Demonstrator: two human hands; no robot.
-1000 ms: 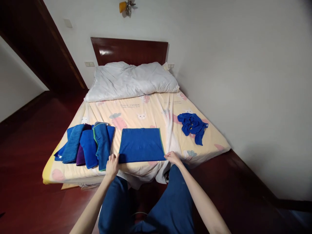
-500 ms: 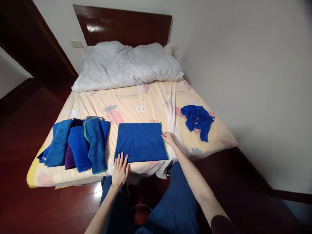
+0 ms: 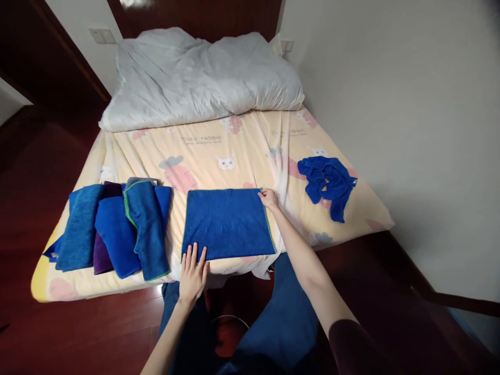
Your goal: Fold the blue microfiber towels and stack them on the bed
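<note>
A blue towel [image 3: 228,221] with green edging lies spread flat near the front of the bed. My left hand [image 3: 194,273] rests on its near left corner, fingers spread and stretched out. At the far right corner, my right hand [image 3: 269,199] pinches the towel's edge between thumb and fingers. To the left lie several folded cloths in blue and purple, among them a blue towel with a green edge [image 3: 146,229] on top. A crumpled blue cloth [image 3: 330,182] sits on the right side of the bed.
The bed [image 3: 219,148] has a yellow sheet with rabbit and carrot prints. A bunched white quilt [image 3: 203,80] lies at its head, before a dark wooden headboard [image 3: 207,15]. A grey wall [image 3: 410,130] stands to the right; dark red floor [image 3: 97,333] surrounds the bed.
My right hand has moved from the towel's right edge up to its far right corner. My left hand stays on the near left corner. The view has tilted down and come closer.
</note>
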